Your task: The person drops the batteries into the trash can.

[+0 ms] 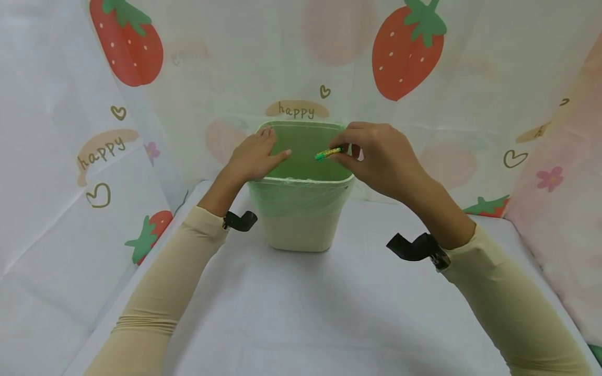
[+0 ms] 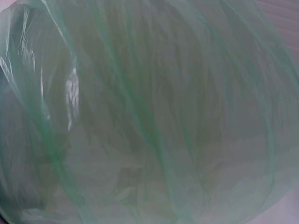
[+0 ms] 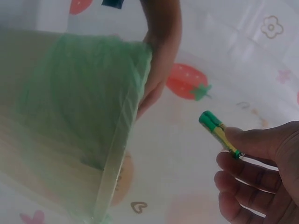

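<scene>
A small battery (image 1: pixel 329 153), green and yellow, is pinched between the thumb and fingertips of my right hand (image 1: pixel 383 156). That hand is over the right side of a pale waste bin (image 1: pixel 301 230). A thin green plastic bag (image 1: pixel 301 190) lines the bin and folds over its rim. My left hand (image 1: pixel 254 156) rests on the bin's left rim, thumb extended over the opening. In the right wrist view the battery (image 3: pixel 215 128) is apart from the bag (image 3: pixel 93 88). The left wrist view shows only the bag (image 2: pixel 154 116) on the bin's side, not the hand.
The bin stands on a white-covered table (image 1: pixel 301 313). Behind it hangs a white curtain (image 1: pixel 263 62) printed with strawberries and hearts; more printed cloth hangs left and right. Each wrist wears a black camera mount (image 1: pixel 414 248).
</scene>
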Action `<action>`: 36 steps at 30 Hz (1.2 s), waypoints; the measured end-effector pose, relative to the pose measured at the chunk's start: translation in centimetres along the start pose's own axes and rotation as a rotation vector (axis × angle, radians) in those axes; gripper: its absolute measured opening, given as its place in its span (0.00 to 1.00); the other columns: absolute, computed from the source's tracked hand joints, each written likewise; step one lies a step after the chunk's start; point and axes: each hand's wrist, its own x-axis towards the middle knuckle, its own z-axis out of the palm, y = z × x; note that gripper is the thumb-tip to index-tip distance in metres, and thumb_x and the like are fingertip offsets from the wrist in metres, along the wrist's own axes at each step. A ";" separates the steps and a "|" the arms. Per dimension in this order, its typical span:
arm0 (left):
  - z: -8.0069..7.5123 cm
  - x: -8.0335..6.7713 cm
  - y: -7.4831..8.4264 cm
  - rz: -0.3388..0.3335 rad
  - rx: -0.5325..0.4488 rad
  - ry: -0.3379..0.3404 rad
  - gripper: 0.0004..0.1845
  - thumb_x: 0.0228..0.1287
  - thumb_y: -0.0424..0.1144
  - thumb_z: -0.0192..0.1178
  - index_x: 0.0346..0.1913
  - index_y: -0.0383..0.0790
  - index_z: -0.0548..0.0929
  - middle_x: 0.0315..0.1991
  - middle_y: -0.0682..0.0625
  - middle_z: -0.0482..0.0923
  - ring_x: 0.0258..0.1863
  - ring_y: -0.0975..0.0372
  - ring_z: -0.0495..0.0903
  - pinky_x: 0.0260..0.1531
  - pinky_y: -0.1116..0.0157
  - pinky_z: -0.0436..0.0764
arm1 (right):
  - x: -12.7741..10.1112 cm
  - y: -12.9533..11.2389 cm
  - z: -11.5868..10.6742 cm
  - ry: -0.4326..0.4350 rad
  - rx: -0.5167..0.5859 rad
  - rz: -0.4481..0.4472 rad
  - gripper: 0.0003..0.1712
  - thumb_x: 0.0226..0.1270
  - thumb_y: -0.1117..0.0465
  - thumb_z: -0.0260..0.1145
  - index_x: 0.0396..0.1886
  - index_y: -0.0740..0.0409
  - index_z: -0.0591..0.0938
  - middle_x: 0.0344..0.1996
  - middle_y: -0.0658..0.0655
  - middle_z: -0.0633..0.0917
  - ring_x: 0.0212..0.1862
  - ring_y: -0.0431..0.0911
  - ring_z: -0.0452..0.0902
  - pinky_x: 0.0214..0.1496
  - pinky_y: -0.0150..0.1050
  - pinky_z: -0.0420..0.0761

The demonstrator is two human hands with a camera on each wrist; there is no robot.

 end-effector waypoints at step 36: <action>0.0 -0.1 -0.1 0.020 0.013 0.025 0.45 0.81 0.61 0.40 0.80 0.28 0.41 0.82 0.35 0.37 0.81 0.45 0.41 0.78 0.50 0.47 | 4.5 6.4 4.4 -0.222 -0.087 0.270 0.12 0.70 0.62 0.69 0.50 0.57 0.89 0.39 0.56 0.88 0.40 0.51 0.81 0.36 0.47 0.80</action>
